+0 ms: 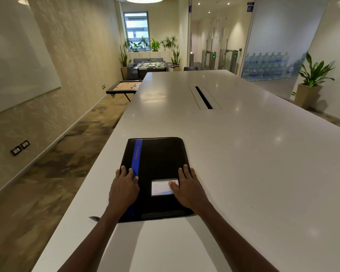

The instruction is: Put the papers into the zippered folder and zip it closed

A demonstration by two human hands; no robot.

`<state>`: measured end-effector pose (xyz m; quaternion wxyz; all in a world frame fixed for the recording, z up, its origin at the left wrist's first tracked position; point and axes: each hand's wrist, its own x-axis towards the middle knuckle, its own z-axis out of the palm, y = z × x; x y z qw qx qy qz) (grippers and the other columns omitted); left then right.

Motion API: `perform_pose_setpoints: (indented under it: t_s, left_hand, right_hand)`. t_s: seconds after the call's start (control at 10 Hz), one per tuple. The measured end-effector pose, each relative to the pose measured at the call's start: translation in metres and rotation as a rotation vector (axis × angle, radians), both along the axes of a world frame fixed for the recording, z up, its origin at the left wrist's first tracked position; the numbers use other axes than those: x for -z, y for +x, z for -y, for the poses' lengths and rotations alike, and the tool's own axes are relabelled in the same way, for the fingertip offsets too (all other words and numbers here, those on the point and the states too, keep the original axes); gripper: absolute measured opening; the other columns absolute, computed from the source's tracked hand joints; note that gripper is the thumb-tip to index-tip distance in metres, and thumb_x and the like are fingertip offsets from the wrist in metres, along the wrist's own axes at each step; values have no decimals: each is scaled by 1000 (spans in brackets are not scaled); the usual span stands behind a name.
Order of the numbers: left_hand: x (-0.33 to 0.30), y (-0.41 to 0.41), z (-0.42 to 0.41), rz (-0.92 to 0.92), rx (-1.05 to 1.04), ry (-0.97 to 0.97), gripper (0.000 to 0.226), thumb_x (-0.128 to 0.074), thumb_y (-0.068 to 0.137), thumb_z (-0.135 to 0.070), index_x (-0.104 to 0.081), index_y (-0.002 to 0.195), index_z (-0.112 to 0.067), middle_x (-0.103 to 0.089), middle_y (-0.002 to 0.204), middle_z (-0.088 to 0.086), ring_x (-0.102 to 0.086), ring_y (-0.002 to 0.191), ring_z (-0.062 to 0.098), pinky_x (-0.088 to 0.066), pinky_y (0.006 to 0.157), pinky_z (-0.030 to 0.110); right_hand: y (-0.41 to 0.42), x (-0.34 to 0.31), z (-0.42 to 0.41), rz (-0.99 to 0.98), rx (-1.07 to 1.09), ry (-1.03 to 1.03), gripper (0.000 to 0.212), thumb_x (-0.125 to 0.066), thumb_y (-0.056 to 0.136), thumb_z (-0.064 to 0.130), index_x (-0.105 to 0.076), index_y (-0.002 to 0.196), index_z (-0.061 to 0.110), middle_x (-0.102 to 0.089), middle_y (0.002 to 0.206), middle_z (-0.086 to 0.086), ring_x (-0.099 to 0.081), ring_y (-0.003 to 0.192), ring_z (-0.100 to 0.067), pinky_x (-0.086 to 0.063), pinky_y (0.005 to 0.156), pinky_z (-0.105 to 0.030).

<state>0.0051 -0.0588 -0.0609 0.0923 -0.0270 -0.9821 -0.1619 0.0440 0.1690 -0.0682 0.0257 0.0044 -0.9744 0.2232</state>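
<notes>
A black zippered folder (159,158) with a blue stripe down its left side lies closed and flat on the white table (243,154), near the table's left edge. A small white label card (161,188) sits in a window on its cover. My left hand (124,189) rests flat on the folder's left side over the stripe. My right hand (188,188) rests flat on the right side, thumb on the label card. A dark zipper pull tab (94,218) sticks out at the folder's near left corner. No loose papers are in view.
A long cable slot (203,97) is set into the table's middle, far from the folder. The table's left edge drops to patterned carpet (47,173). A low game board (126,86), a foosball table (152,65) and potted plants (312,75) stand beyond.
</notes>
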Motion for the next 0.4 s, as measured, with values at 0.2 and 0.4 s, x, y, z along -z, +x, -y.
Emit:
perform_pose_setpoints:
  t_s: [0.2,0.4]
  left_hand:
    - [-12,-2,-47,-82,63,116,63,-44,99,-37,-25,149,-4,-19,158,18,-11,148,33,-19,116,46]
    - [-36,-1,-131,-245,229,95,74,-31,99,-47,5,153,-12,6,162,8,9,148,22,0,119,40]
  right_hand:
    - [6,-16,-30,-82,33,-52,71,-25,102,54,-6,158,15,3,167,-10,4,154,-26,-6,123,-43]
    - [11,-35,-107,-290,123,96,70,-23,103,52,-2,158,16,12,165,-9,12,153,-23,-1,125,-42]
